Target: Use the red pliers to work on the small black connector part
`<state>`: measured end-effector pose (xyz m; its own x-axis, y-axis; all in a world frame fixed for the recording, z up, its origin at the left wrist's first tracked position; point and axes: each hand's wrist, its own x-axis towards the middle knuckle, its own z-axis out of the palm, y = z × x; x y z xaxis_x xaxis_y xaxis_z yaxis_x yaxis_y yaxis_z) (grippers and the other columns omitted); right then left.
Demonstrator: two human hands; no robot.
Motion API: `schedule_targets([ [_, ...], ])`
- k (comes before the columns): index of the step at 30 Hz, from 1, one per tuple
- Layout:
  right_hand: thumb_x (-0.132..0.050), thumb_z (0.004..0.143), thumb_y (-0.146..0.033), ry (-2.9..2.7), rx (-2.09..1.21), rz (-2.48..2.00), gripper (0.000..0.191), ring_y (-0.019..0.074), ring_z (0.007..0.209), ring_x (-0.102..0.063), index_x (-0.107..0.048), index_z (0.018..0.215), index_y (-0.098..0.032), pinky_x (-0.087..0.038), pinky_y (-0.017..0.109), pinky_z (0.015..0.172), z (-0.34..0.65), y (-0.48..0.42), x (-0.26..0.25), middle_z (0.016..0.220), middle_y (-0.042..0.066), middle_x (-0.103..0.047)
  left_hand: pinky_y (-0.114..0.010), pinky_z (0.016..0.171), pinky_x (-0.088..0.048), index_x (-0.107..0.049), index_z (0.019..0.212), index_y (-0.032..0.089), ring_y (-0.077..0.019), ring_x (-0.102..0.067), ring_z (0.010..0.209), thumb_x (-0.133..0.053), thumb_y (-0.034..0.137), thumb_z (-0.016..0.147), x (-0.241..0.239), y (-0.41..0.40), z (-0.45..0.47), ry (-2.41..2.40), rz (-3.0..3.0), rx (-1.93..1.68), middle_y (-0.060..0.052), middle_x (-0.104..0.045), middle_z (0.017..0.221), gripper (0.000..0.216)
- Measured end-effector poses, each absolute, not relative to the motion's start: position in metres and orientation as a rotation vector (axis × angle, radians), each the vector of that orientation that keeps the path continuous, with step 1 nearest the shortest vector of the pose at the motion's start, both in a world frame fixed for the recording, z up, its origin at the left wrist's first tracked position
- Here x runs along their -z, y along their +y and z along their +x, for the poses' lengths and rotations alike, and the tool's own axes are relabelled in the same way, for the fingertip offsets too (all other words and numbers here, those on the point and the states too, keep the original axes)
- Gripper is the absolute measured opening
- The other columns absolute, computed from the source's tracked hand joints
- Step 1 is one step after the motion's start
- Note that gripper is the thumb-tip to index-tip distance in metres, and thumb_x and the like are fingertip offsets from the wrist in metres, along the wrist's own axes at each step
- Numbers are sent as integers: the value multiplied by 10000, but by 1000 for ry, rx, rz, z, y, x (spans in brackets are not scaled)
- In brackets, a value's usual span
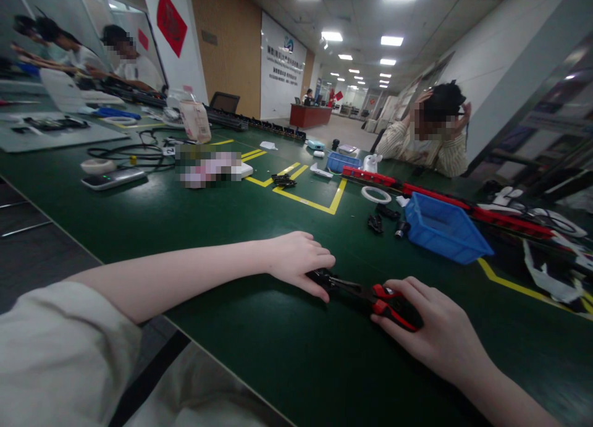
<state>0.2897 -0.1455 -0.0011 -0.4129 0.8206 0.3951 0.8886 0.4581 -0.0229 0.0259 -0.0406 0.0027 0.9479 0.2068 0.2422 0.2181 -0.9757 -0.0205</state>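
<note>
My right hand (pixel 433 328) is wrapped round the red-and-black handles of long-nose pliers (pixel 382 300), low over the green table. The pliers' jaws point left, up against a small black part (pixel 324 279). My left hand (pixel 301 260) pinches that black part between thumb and fingers, its palm facing down. Most of the part is hidden under my fingers, so its exact kind does not show. Whether the jaws grip it or only touch it, I cannot tell.
Beyond my right hand stands a blue bin (pixel 445 229), with small black parts (pixel 375 223) and a white tape roll (pixel 376 195) beside it. Red strips (pixel 435 195) run along the far edge. A bottle (pixel 194 121) and a phone-like device (pixel 113 178) are at left. A person (pixel 426 136) sits opposite.
</note>
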Motion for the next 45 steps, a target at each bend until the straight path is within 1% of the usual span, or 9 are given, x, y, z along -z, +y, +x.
schedule_targets([
  [5,-586,765,-542,-2337,54,-1501,354,183,705,-638,-612,962,-248,-506,306,568,287,-145,-1,880,37,-663,-274,574,-349,-500,787,181,-150,-571,636,-596,603,785,-3,-40,26,-307,-3062,406,-7,-615,735,433],
  [11,-581,787,-519,-2317,-63,-1524,338,180,755,-641,-593,989,-249,-520,309,620,287,-145,2,915,36,-653,-273,583,-352,-499,802,180,-155,-577,656,-594,593,794,-3,-40,25,-306,-3066,390,-16,-619,770,424],
  [18,-589,776,-519,-2297,49,-1481,344,186,734,-644,-601,984,-245,-522,305,596,288,-145,0,888,42,-657,-288,594,-352,-516,846,179,-168,-595,693,-529,579,850,-2,-40,26,-313,-3038,357,-39,-636,832,400],
  [23,-592,774,-527,-2299,187,-1446,378,189,734,-636,-592,1007,-229,-519,305,596,290,-145,0,888,55,-644,-278,616,-353,-512,820,184,-161,-590,690,-485,529,898,-2,-39,27,-329,-3095,365,-17,-629,776,355],
  [27,-601,766,-530,-2336,131,-1464,367,179,727,-637,-585,992,-241,-521,297,587,289,-146,1,878,35,-645,-271,604,-351,-501,805,182,-154,-580,662,-539,566,850,-1,-39,26,-315,-3117,406,-6,-617,756,388],
  [34,-604,767,-531,-2198,45,-1537,409,207,871,-637,-571,1067,-256,-540,334,716,292,-144,3,1007,56,-636,-276,591,-347,-503,808,178,-157,-583,666,-556,590,825,0,-39,26,-285,-3071,432,-10,-614,750,416],
  [38,-603,768,-530,-2197,10,-1550,414,217,880,-631,-574,1078,-257,-528,353,725,296,-142,4,1012,58,-640,-276,591,-348,-504,807,178,-155,-581,660,-554,593,825,1,-39,27,-280,-3066,442,-8,-614,746,419],
  [41,-626,740,-538,-2234,89,-1523,423,234,881,-620,-596,1054,-257,-510,385,728,295,-142,5,982,57,-653,-273,587,-342,-504,802,179,-154,-580,659,-566,594,815,0,-39,27,-291,-3065,445,-9,-615,745,420],
  [45,-643,721,-547,-2263,180,-1460,434,255,931,-602,-599,1041,-257,-466,441,810,296,-141,6,963,52,-664,-270,582,-335,-504,808,178,-153,-576,655,-576,591,809,0,-40,26,-294,-3062,442,-9,-615,750,419],
])
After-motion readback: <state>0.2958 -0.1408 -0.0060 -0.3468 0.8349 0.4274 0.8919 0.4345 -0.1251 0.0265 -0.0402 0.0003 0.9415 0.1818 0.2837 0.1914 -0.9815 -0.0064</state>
